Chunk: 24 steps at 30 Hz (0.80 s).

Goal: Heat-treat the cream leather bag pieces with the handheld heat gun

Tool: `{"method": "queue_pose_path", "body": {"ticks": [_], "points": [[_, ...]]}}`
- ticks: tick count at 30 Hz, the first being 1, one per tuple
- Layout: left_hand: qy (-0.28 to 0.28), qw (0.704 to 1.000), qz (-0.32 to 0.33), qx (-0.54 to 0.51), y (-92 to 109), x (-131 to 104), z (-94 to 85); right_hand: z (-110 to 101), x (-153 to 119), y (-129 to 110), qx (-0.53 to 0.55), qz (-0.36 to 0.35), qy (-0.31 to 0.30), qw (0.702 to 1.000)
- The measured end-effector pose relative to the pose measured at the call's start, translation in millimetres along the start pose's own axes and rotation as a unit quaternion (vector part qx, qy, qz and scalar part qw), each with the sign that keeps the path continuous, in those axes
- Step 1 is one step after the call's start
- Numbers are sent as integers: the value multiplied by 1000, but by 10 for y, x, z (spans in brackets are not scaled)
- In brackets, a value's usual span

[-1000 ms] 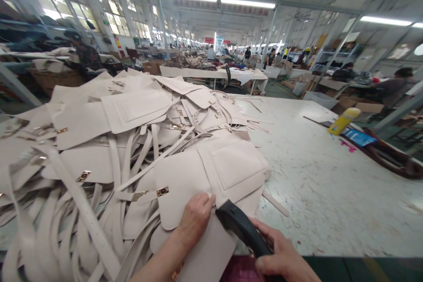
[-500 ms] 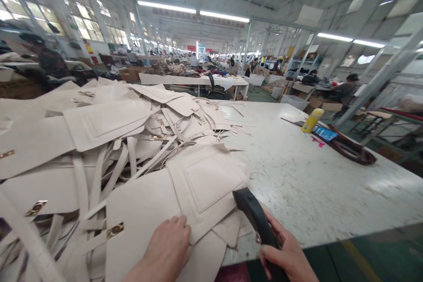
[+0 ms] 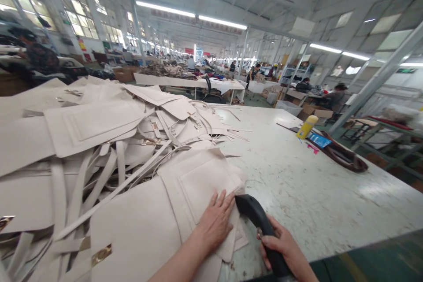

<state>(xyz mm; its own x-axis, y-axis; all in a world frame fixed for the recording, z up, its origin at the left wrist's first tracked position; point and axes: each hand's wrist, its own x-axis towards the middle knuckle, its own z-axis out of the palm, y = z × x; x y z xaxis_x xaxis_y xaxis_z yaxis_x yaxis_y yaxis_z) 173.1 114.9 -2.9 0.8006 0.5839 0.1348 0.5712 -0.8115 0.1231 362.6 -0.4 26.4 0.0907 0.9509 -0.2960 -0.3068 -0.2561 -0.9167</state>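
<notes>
Here's the left hand (image 3: 214, 222), centre-bottom of the frame, palm down and flat on a pale beige, leather-like bag panel (image 3: 132, 224). Its fingers are stretched out long with only narrow gaps between them, pressing on the surface and pinching nothing, the tips pointing up and to the right over a raised rectangular section (image 3: 205, 176).

Over to the right hand (image 3: 280, 242), lower right of centre: fingers curled round the grip of a black, curved, hard-cased hand tool (image 3: 259, 218), thumb closed across the near side. The tool's blunt head sits right beside the left fingertips, at the panel's right edge; whether it touches the material, I can't tell.

The panel itself fills the lower middle, a shiny gold-coloured metal clasp (image 3: 102, 255) toward its left edge. Up and left, a big heap of beige panels and straps (image 3: 95, 119) spreads across the frame. On the right runs the pale, scuffed worktable (image 3: 297, 194), carrying a yellow, rounded-top bottle (image 3: 306, 126) and a dark brown coiled strap (image 3: 350, 163) toward the frame's right side.
</notes>
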Motion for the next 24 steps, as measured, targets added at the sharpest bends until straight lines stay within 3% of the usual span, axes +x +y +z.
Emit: {"method": "queue_pose_path", "body": {"ticks": [6, 11, 17, 21, 24], "points": [[6, 999, -40, 21, 43, 45, -8, -64, 415, -255, -20, -20, 11, 1000], [-21, 999, -35, 31, 77, 102, -192, -102, 139, -366, -17, -50, 1, 999], [-43, 998, -38, 2, 197, 12, -382, 165, -132, -251, -21, -8, -25, 999], [-33, 999, 26, -33, 390, -280, -255, 325, -122, -414, -97, -36, 1, 995], [25, 995, 98, -14, 484, -478, -14, 409, -91, -513, -107, -30, -41, 993]]}}
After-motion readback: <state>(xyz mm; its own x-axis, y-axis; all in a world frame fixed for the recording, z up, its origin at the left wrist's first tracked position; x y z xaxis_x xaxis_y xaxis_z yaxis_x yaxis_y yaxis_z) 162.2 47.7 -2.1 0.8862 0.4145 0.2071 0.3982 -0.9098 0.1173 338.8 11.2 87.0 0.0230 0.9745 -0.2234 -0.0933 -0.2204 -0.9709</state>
